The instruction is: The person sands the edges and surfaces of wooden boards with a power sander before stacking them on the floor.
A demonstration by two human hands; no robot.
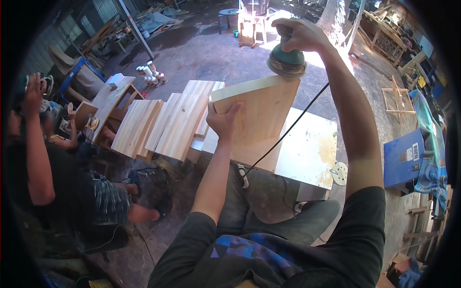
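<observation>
My right hand (305,36) is wrapped round the top of a green orbital sander (287,58). The sander's pad rests on the upper edge of a thick wooden board (261,108), at its far right corner. That board stands tilted on edge on a white-topped table (309,146). My left hand (224,120) grips the board's near left end, thumb on the broad face and the other fingers hidden behind it. A black power cord (288,129) hangs in front of the board and runs down past the table edge.
Several wooden panels (180,120) lie stacked to the left. A round sanding disc (340,174) sits at the table's right corner. Beyond it stands a blue metal box (403,156). At far left another person (43,163) sits with a raised arm, near a wooden bench (113,101).
</observation>
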